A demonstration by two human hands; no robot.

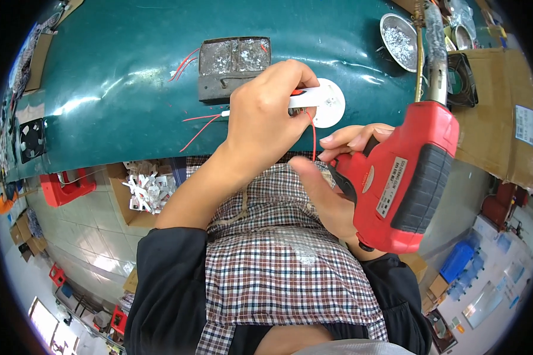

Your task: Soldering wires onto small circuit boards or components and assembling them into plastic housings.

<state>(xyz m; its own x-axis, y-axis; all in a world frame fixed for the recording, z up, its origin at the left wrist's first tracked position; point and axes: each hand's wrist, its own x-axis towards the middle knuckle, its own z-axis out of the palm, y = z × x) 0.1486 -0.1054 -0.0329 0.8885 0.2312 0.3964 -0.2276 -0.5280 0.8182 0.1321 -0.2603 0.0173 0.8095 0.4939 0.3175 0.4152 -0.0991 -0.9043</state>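
Note:
My left hand (pixel 269 106) grips a white plastic device with a round disc (pixel 333 100) and a bar with an orange-red patch. From the device a thin red wire (pixel 314 133) runs down toward my right fingertips, and two more red wires (pixel 198 124) stick out on the left beyond my hand. My right hand (pixel 331 183) is curled at a red and black soldering gun (pixel 391 183), its barrel pointing away. The gun covers my palm and part of the grip. Thumb and fingertips close in around the wire's lower end; whether they pinch it is unclear.
Behind my left hand stands a dark metal box (pixel 234 65) with whitish flecks and red wires. A metal bowl (pixel 400 41) of white bits is at the far right, near a black fan (pixel 461 80) and cardboard box (pixel 500 112). A carton of white parts (pixel 148 192) sits below the green table's edge.

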